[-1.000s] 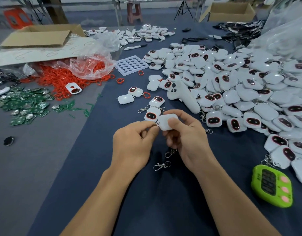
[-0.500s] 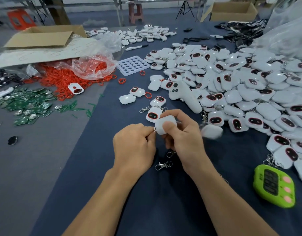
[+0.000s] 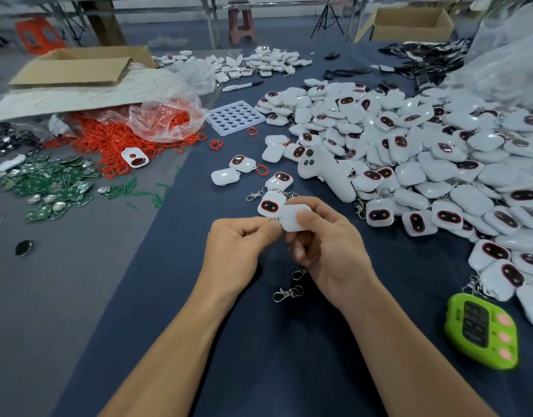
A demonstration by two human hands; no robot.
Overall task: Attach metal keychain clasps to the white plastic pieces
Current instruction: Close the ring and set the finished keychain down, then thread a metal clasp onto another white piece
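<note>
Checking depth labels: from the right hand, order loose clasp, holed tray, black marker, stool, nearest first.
1. Loose clasp, beside the right hand.
2. Holed tray, ahead left.
3. Black marker, beyond the tray.
4. Stool, far back.

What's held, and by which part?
Right hand grips white piece by its right end, thumb on top; left hand pinches clasp at its left corner.

Piece pile [image 3: 424, 152] fills table [image 3: 289, 371] right. Ring heap [image 3: 114, 139] back-left, box [image 3: 78, 67] behind it, circuit boards [image 3: 48, 182] left-front of it. Hole tray [image 3: 235, 117] between heap and pile. Loose clasp [image 3: 286, 293] centre-front, timer [image 3: 482, 332] near-right.
</note>
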